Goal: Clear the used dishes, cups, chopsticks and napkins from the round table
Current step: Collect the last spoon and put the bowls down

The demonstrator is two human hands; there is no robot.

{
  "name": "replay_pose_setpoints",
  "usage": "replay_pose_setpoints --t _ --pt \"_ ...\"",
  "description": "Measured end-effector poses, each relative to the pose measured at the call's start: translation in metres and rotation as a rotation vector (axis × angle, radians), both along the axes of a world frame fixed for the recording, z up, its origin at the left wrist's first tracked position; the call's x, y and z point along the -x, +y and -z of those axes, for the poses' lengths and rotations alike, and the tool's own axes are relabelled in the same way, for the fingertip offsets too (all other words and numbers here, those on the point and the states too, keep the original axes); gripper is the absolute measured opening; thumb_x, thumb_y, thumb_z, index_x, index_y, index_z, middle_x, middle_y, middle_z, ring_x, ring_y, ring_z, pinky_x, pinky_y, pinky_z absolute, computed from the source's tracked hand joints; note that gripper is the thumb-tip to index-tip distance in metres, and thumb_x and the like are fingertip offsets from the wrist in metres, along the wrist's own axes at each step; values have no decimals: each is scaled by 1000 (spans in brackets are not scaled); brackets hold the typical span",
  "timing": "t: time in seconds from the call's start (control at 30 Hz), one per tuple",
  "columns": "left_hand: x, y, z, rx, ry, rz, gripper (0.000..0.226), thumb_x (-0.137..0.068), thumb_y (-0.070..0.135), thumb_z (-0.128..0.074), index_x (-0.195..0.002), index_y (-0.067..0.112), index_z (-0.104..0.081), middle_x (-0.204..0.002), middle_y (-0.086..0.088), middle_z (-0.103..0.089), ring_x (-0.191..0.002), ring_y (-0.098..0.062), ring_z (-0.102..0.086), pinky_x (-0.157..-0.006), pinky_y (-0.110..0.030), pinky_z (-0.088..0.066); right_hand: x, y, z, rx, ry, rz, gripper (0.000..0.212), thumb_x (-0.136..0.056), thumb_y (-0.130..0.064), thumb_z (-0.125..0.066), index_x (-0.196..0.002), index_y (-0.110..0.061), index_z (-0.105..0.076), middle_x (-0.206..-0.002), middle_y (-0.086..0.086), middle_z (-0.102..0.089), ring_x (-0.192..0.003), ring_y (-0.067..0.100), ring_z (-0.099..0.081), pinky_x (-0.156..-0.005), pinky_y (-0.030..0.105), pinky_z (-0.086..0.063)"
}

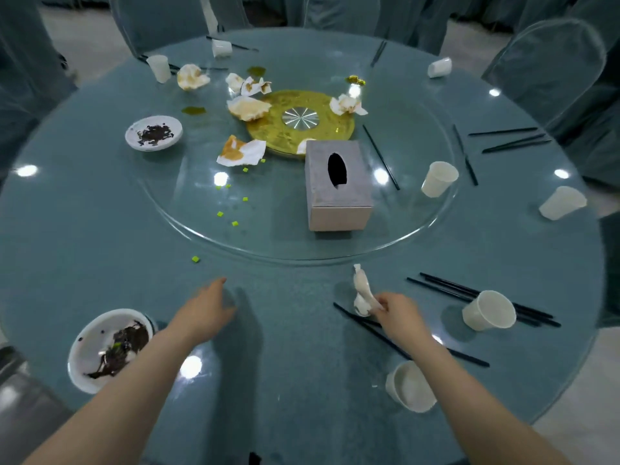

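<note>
My right hand [399,310] is shut on a crumpled white napkin [361,292] just above the near part of the round table [100,229]. My left hand [204,310] hovers open over bare tabletop, holding nothing. A white plate with dark scraps [107,349] lies at the near left, under my left forearm. Black chopsticks [369,330] lie beneath my right hand. Paper cups lie tipped at the near right [409,385] and right [488,310]. Stained napkins [241,151] litter the glass turntable [302,253].
A grey tissue box [339,186] stands on the turntable beside its gold hub [298,119]. A second dirty plate [153,132] sits at far left. More cups [437,179] and chopsticks [513,144] ring the right side. Covered chairs [553,72] surround the table.
</note>
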State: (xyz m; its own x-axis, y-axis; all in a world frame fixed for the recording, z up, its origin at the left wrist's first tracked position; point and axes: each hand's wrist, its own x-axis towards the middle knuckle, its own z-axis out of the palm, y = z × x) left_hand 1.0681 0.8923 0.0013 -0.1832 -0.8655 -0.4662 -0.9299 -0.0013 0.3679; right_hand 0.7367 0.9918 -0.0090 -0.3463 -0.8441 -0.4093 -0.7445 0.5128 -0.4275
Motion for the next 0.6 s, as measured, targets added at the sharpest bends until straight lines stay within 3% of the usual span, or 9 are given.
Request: replay_pose_setpoints --t 0.07,0.2,0.33,0.43,0.53,0.6 --pt "6 -2 8 -18 -96 41 79 -88 27 -64 -149 6 -18 -153 -19 -27 -139 -32 -31 -112 -35 -27 0 -2 2 57 -59 -22 15 -89 -21 -54 -77 -28 -61 -62 -11 -53 -67 17 -51 -47 19 -29" --pt "15 2 19 -77 -253 121 98 -84 43 -67 -151 8 -5 -157 -18 -10 -143 -35 -20 -116 -39 -21 13 -9 5 130 -52 -75 12 -90 -22 -56 -87 -27 -67 -68 -8 -60 -66 15 -53 -47 17 -30" --pt "15 16 30 -142 -345 164 120 -77 56 -69 -150 15 16 -158 -14 20 -147 -36 5 -118 -46 -14 30 -16 11 159 78 -289 18 -89 -17 -57 -95 -25 -72 -89 1 -64 -86 23 -58 -66 32 -43" --pt "11 16 31 -140 -342 176 124 -75 58 -70 -149 16 19 -157 -13 23 -147 -36 7 -119 -46 -13 40 -28 15 164 165 -471 25 -88 -11 -57 -104 -23 -72 -105 4 -65 -101 25 -58 -81 35 -47" --pt "9 17 31 -139 -333 184 125 -74 58 -71 -149 15 19 -157 -15 23 -147 -37 6 -119 -42 -10 43 -41 16 250 193 -628 31 -79 2 -61 -102 -14 -73 -102 9 -67 -98 31 -61 -77 37 -49" --pt "9 17 33 -135 -327 184 125 -74 59 -70 -149 14 19 -157 -16 23 -146 -37 6 -119 -41 -8 42 -47 17 262 242 -704 46 -78 6 -60 -119 -14 -66 -115 10 -63 -107 31 -58 -82 36 -47"
